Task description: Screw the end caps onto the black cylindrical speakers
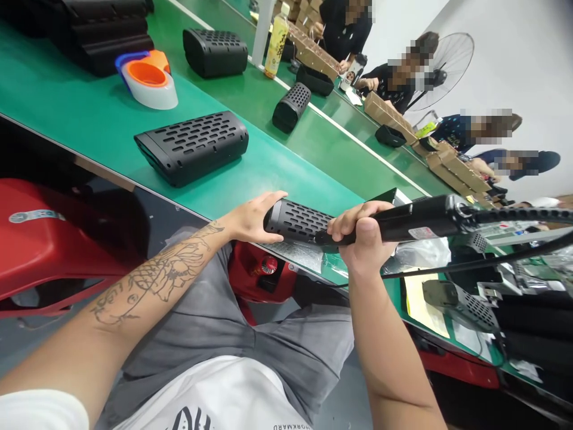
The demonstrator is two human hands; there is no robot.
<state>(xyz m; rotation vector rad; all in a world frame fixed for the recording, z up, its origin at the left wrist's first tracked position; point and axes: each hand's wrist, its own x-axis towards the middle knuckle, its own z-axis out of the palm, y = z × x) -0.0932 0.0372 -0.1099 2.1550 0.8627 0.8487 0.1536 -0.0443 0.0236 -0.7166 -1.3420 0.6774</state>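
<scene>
A black perforated housing with rows of slots lies at the near edge of the green table. My left hand, its forearm tattooed, grips the left end of this housing between thumb and fingers. Wrapped round a black electric screwdriver is my right hand. The tool lies nearly level, a cord running off its right end, and its front end is at the right part of the housing. Whether the bit touches a screw cannot be made out.
Another slotted housing lies to the left, beside an orange and white tape dispenser. More housings stand on the green belt near a drink bottle. Co-workers sit across it by cardboard boxes. Red stools are below the table.
</scene>
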